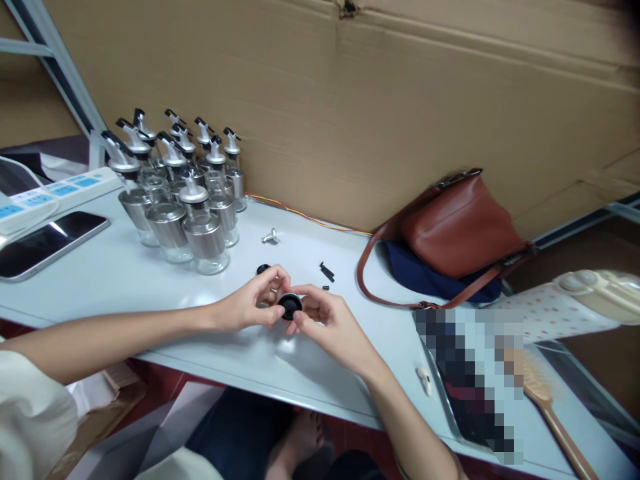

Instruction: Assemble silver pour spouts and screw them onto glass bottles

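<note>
1. At the far left a phone (47,243) lies flat on the surface (120,273), with a white power strip (60,190) behind it.
2. A group of glass bottles (175,200) with metal spouts stands close together, near the cardboard wall (400,100).
3. A small silver spout (270,236) lies alone behind the hands.
4. The left hand (255,300) and the right hand (333,327) meet above the surface's front part. Both are closed, and their fingertips pinch one round black cap (289,305).
5. Small black parts (327,271) lie just behind the right hand.
6. A brown bag (460,227) rests further right, well apart.
7. A wooden hairbrush (550,413) lies at the right edge.
</note>
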### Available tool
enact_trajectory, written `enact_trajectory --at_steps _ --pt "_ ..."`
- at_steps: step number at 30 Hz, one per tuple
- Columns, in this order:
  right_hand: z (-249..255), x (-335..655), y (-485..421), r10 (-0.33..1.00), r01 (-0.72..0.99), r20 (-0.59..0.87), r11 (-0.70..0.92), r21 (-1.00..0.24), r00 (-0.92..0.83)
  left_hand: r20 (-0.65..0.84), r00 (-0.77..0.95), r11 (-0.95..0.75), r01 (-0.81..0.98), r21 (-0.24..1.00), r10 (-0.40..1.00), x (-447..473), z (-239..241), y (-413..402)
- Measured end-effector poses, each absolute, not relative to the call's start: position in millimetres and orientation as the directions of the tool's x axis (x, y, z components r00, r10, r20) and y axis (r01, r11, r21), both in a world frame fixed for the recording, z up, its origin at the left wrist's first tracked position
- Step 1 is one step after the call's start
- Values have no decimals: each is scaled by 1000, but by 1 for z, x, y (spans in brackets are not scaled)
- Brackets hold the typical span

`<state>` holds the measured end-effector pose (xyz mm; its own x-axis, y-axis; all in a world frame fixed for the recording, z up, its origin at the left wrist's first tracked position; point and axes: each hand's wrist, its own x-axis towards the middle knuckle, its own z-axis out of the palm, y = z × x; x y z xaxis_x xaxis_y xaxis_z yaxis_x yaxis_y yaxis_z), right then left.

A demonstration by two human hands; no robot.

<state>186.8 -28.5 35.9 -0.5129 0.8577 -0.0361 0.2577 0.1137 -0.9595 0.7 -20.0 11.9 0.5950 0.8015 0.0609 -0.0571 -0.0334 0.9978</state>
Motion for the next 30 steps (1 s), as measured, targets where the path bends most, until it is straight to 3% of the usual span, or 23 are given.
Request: enact_trajectory --at_steps 9,30 --pt "39 183 -34 858 251 17 169 -953 -513 138 541 -133 -49 990 830 1 9 -24" --pt "41 182 -36 866 328 74 265 -907 -495 140 523 -161 -5 987 841 5 16 -28"
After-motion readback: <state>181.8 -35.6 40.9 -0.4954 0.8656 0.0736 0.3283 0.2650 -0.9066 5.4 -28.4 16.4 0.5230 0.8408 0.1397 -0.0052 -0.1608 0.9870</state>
